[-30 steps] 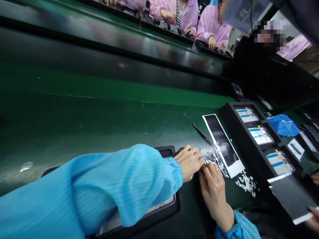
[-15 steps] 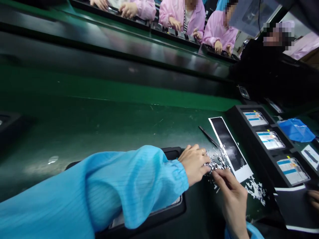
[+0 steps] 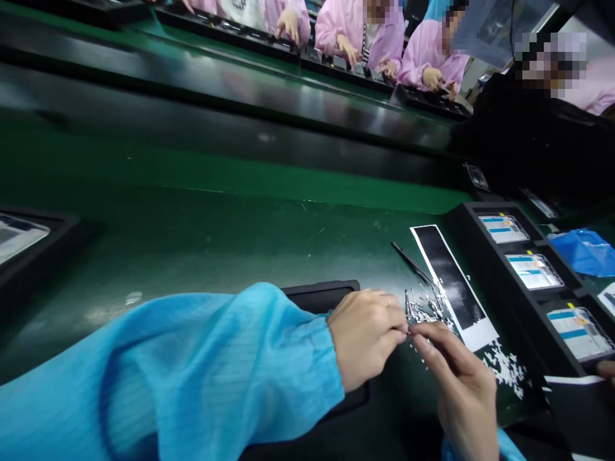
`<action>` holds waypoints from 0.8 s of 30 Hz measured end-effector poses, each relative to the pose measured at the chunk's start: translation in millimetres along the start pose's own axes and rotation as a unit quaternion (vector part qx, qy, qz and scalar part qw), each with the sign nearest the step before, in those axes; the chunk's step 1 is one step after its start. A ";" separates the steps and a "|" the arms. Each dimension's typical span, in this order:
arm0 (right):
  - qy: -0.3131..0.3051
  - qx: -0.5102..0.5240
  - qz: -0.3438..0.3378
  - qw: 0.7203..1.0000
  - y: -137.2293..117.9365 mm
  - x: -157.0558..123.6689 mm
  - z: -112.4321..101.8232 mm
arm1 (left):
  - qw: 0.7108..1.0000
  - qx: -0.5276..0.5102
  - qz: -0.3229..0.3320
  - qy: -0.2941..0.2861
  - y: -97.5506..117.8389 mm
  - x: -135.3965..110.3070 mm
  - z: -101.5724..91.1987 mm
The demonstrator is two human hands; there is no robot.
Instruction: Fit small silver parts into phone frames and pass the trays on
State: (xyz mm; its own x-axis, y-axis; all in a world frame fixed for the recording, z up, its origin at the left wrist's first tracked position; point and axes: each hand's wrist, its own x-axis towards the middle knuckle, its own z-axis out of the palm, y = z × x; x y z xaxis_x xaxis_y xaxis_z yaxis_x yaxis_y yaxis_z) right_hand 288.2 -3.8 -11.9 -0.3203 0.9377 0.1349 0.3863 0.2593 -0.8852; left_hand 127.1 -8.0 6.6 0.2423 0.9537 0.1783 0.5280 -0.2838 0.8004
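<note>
My left hand [image 3: 366, 334], in a blue sleeve, is curled closed over the edge of a black tray [image 3: 321, 296] and pinches a tiny silver piece at its fingertips. My right hand [image 3: 460, 378] meets it from the right, thumb and forefinger pinched on the same small silver part. Just beyond the fingertips lies a loose heap of small silver parts [image 3: 425, 307] on the green belt. A black sheet with a white border [image 3: 451, 278] lies beside the heap, and black tweezers [image 3: 410, 262] rest to its left.
A long black tray [image 3: 480, 256] at the right holds three labelled panels [image 3: 533, 270]. White scraps [image 3: 509, 370] lie near it. Another tray [image 3: 29, 246] sits at the left edge. A blue bag [image 3: 583, 250] is far right. People in pink coats work across the line.
Both hands have drawn back from the silver heap toward me, now pinching one small part between them. A tray has come into view at the left.
</note>
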 end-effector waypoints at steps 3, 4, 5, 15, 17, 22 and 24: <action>-0.065 -0.041 -0.034 0.996 -11.6 2.3 -4.9 | 0.991 0.103 0.084 -0.023 1.9 -8.9 -2.3; -0.082 -0.048 -0.042 0.995 -14.7 2.5 -5.5 | 0.988 0.121 0.093 -0.029 2.6 -10.4 -2.5; -0.093 -0.053 -0.048 0.993 -17.3 2.3 -5.8 | 0.986 0.130 0.097 -0.033 3.3 -11.3 -2.6; -0.092 0.089 0.043 0.991 -16.3 -10.7 -12.0 | 0.997 -0.029 0.071 -0.009 10.1 -14.3 -0.6; -0.119 0.134 0.063 0.982 -14.9 -12.1 -14.7 | 0.994 -0.023 0.102 -0.007 14.9 -17.1 -1.0; -0.141 0.209 0.084 0.964 -11.5 -16.7 -16.5 | 0.985 0.011 0.171 0.019 26.3 -22.8 1.8; -0.128 0.199 0.066 0.969 -9.4 -19.7 -16.4 | 0.987 -0.005 0.157 0.023 26.6 -23.1 4.7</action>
State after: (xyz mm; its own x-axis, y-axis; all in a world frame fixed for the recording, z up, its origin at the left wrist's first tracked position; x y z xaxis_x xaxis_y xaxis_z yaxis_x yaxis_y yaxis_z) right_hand 305.1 -21.0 1.1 -0.5145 0.8553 -0.0611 0.0909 -0.0165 -0.9957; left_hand 139.3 -38.1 21.1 0.3546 0.8228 0.4442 0.4248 -0.5650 0.7073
